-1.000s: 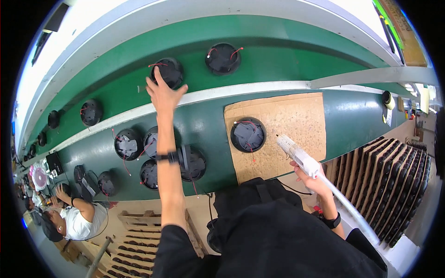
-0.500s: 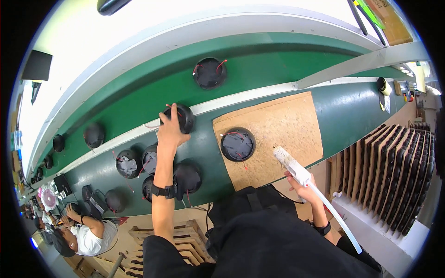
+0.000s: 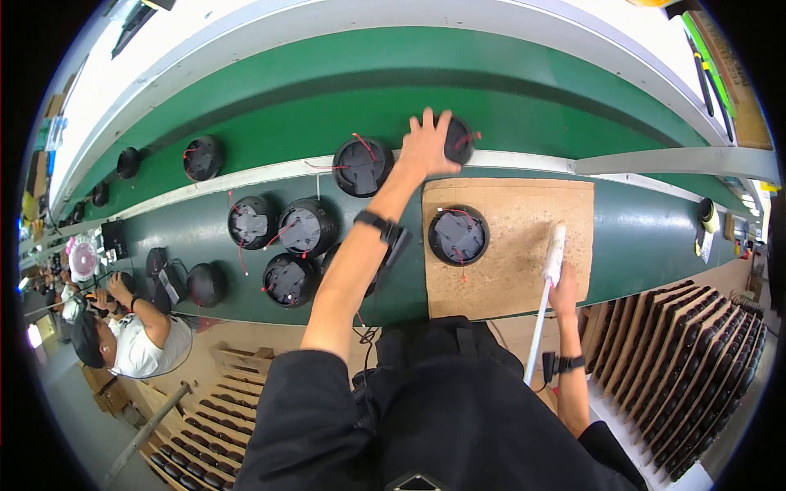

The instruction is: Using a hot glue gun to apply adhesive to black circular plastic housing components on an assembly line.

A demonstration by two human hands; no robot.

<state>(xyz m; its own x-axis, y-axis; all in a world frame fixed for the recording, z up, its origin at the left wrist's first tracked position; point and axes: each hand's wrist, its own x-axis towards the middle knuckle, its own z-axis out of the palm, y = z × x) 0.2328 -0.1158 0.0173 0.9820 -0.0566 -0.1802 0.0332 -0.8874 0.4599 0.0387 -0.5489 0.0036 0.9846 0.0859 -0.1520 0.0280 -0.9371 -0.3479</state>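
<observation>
My left hand (image 3: 427, 149) reaches out over the far edge of the bench. Its fingers and thumb grip the side of a black round housing (image 3: 461, 143) with a red wire. Just left of that hand, another black housing (image 3: 359, 169) lies by the white strip, apart from my fingers. In my right hand (image 3: 564, 292) is a white glue gun (image 3: 555, 250), nose pointing away from me, a long pale stick or tube trailing from its back. Left of the gun, an open black housing (image 3: 459, 236) with red wires rests on a cardboard sheet (image 3: 512, 290).
Several more housings (image 3: 288, 280) stand left on the dark green bench, others (image 3: 203, 158) on the green belt beyond the white strip (image 3: 524, 161). A grey metal bar (image 3: 679, 166) crosses at right. Partitioned racks (image 3: 679, 368) of dark parts stand lower right. A co-worker (image 3: 135, 331) sits left.
My left hand has let go of one housing by the strip and taken hold of another, now nearer and farther right. The glue gun has swung more upright. The whole view has shifted.
</observation>
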